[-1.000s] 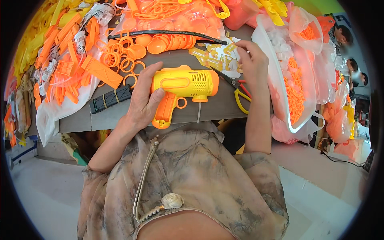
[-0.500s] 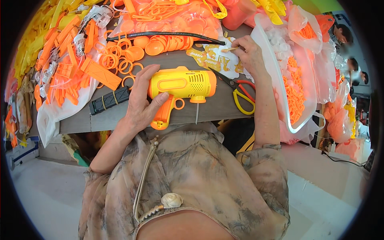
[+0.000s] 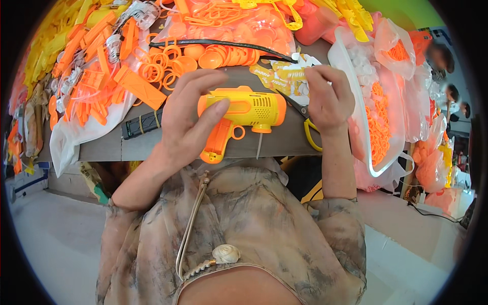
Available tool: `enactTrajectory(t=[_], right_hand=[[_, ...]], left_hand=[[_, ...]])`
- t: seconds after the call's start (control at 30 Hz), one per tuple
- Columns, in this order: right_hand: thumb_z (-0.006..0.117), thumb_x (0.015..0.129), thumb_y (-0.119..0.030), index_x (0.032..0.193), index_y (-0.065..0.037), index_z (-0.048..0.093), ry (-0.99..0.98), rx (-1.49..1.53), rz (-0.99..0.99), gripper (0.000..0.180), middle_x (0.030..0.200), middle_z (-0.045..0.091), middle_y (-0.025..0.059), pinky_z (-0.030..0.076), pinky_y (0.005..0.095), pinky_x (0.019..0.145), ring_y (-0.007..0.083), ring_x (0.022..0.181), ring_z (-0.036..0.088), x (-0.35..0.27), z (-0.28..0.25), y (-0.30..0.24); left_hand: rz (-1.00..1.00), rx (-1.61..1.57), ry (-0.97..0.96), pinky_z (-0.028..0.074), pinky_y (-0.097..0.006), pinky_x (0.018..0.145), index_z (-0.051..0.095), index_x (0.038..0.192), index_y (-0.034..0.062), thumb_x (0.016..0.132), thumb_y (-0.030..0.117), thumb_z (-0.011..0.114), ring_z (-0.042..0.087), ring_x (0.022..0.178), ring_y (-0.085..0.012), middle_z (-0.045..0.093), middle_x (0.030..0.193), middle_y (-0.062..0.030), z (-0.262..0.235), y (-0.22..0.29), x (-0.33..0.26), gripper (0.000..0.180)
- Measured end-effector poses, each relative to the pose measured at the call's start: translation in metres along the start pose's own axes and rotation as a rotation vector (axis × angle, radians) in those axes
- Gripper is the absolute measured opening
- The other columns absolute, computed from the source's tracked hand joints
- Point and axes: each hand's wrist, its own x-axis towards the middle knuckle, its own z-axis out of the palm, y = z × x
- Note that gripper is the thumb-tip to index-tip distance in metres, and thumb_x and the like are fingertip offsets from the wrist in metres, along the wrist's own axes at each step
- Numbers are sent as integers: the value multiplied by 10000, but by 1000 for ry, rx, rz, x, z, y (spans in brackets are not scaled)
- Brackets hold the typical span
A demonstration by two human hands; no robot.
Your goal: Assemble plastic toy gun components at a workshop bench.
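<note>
At the left, an orange flat bar [image 3: 140, 86] is slanting toward four o'clock across a heap of smooth moulded pieces, and a crinkled white plastic bag [image 3: 76, 137] is sagging beneath them. At ten o'clock from the toy gun, thin orange rings [image 3: 152, 71] are lying loosely; a dark oblong case [image 3: 142, 126] with tan bands is sitting at nine o'clock.

The left hand [image 3: 189, 109] is reaching in from seven o'clock, its fingers spreading well away from the thumb. The thumb is overlapping the toy's rear in view; whether it is touching, I cannot tell.

The yellow-and-orange toy gun [image 3: 244, 108] is showing between the hands, by the near edge of the grey tabletop [image 3: 147, 151]. Its long axis is running nearly level from nine to three o'clock, the rounded orange front pointing to three. Its glossy, hard-looking body is bearing rows of small vents; the orange handle is slanting to seven o'clock, and a thin rod is pointing to six from a yellow nozzle.

Yellow-and-white stickers [image 3: 265, 76] are lying flat at two o'clock. Scissors [image 3: 300, 108] are resting at three, partly hidden by the right hand [image 3: 329, 99]. Its fingers are curling beside the stickers; whether they are pinching one, I cannot tell. Farther right, a white tub [image 3: 375, 173] is holding small orange rings and pale translucent pieces.
</note>
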Motion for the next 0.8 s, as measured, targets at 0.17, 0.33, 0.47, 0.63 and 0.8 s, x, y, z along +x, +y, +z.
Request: enactTrajectory(t=[0.17,0.33,0.47,0.63,0.8], right_hand=[[668,671,106,949,-13,635,60,152,-181,304,938,600,128,519,321,635,251,768,620,14,3,-31],[660,624,16,904,-12,633,96,177,-249,282,941,574,110,528,316,597,246,751,610,20,16,-39],[727,674,45,998,-20,602,-27,350,-108,354,1059,597,170,521,347,726,263,875,618,23,16,-45],[750,728,-6,1116,-25,520,-135,716,177,452,1174,573,205,501,356,851,262,993,599,15,13,-46],[724,776,-25,1201,12,446,-134,955,412,509,1198,555,213,495,348,875,248,1043,580,11,13,-56]], left_hand=[[-418,-608,-97,465,-229,703,590,1101,-23,919,166,579,577,784,-104,639,924,-63,1,20,24,262],[-623,-782,-234,403,-195,465,609,868,-15,922,195,590,512,538,-50,622,691,-43,1,23,28,218],[-645,-784,-192,388,-185,459,606,846,-1,917,199,597,495,530,-43,599,664,-23,-7,13,23,212],[-620,-694,-257,336,-177,439,589,845,11,930,187,575,475,505,-44,578,652,-19,-19,10,22,195],[-610,-659,-215,339,-175,459,611,835,22,907,216,615,447,524,-21,567,637,11,-18,14,21,207]])
